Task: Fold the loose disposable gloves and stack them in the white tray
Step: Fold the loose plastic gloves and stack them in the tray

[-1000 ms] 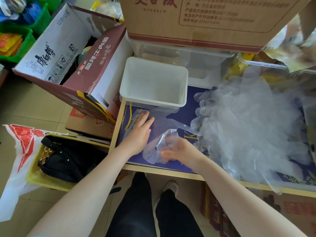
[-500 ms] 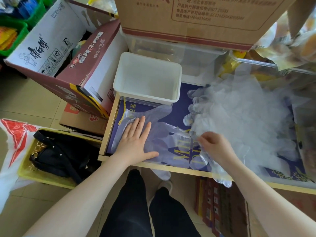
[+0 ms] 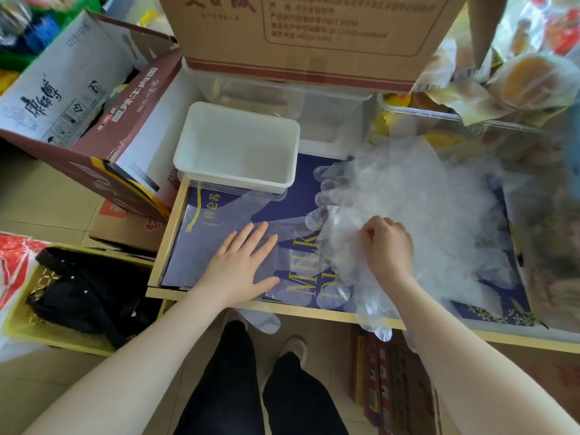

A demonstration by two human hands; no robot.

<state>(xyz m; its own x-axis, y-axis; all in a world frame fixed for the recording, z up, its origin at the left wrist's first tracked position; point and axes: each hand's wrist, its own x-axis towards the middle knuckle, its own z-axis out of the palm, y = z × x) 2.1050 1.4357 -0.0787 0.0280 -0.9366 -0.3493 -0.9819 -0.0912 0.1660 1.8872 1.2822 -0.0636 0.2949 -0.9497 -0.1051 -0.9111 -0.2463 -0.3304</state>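
A clear disposable glove (image 3: 219,233) lies spread flat on the dark blue surface, cuff to the left. My left hand (image 3: 241,265) presses on it, fingers straight. To the right lies a heap of loose clear gloves (image 3: 417,215); my right hand (image 3: 387,246) has curled fingers pinching plastic at the heap's left edge. The white tray (image 3: 191,136) sits behind the flat glove and holds nothing. Some glove fingers hang over the front edge.
The blue sheet lies on a wood-rimmed table (image 3: 314,310). An open noodle carton (image 3: 94,120) stands at the left, a brown cardboard box (image 3: 314,36) behind the tray over clear tubs. A yellow basket (image 3: 56,340) with a black bag sits on the floor.
The glove that was bunched between my hands now lies flattened under my left palm. My right hand has moved right, off that glove and into the heap.
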